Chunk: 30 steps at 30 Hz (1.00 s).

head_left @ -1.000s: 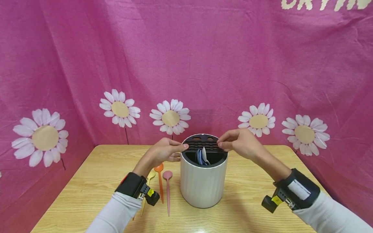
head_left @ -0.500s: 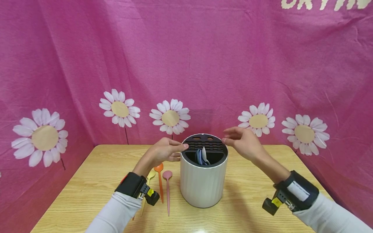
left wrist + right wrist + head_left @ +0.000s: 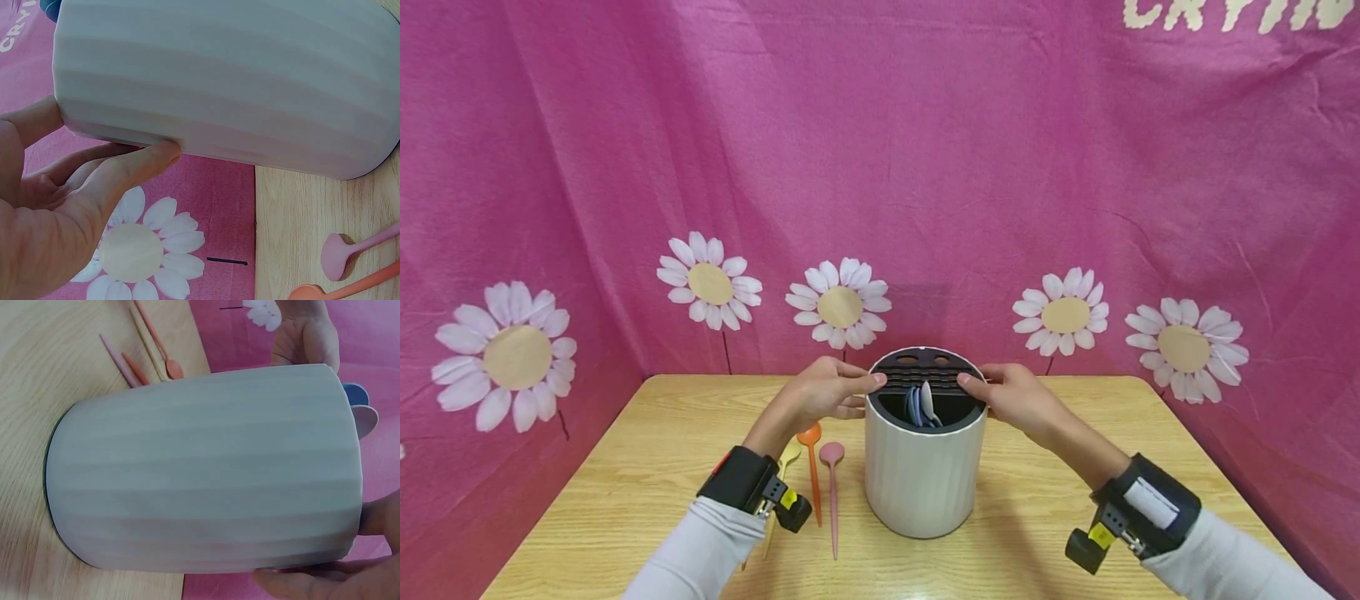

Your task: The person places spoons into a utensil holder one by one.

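A white ribbed utensil holder [image 3: 922, 483] with a black slotted insert [image 3: 925, 360] stands upright on the table. Blue and whitish spoon heads [image 3: 914, 407] stick up in its front opening. My left hand [image 3: 820, 388] holds the holder's left side, thumb on the top rim and fingers down the outer wall, as the left wrist view also shows. On the opposite side, my right hand [image 3: 1021, 403] grips the rim likewise, its thumb over the insert's edge. The right wrist view has its fingers [image 3: 294, 582] along the wall.
Left of the holder lie a pink spoon [image 3: 832, 454], an orange spoon [image 3: 809, 435] and a yellow spoon [image 3: 790, 452] on the wooden table [image 3: 647, 467]. Behind it hangs a pink cloth [image 3: 925, 167] printed with daisies.
My right hand lifted off the insert and moved slightly right, then came down onto the holder's right rim. The left hand stayed on its side of the holder.
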Tool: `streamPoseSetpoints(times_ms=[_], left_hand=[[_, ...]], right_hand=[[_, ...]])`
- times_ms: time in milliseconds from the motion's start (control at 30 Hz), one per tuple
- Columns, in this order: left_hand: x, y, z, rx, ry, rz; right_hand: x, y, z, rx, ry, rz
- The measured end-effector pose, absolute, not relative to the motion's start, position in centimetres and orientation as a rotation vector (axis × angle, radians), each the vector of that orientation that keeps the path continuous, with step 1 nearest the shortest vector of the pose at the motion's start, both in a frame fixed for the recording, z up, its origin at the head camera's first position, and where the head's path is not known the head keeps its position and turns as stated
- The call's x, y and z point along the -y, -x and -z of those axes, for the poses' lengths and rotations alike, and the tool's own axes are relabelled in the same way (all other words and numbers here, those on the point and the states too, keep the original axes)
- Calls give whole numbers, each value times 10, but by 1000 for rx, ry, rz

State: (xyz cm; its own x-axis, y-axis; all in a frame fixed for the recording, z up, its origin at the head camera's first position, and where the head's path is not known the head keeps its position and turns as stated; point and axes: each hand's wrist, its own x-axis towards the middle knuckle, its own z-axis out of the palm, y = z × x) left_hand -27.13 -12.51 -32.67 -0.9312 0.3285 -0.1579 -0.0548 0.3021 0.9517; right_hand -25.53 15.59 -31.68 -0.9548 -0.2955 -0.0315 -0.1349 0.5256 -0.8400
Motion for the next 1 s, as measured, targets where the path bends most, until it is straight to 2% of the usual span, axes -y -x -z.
streamPoseSetpoints(times_ms=[733, 1000], left_hand=[[124, 269, 326, -2256, -230, -1682], [126, 268, 326, -2248, -237, -1686]], right_hand=[[-171, 287, 304, -2338, 394, 1386], [-169, 289, 303, -2302, 384, 1409]])
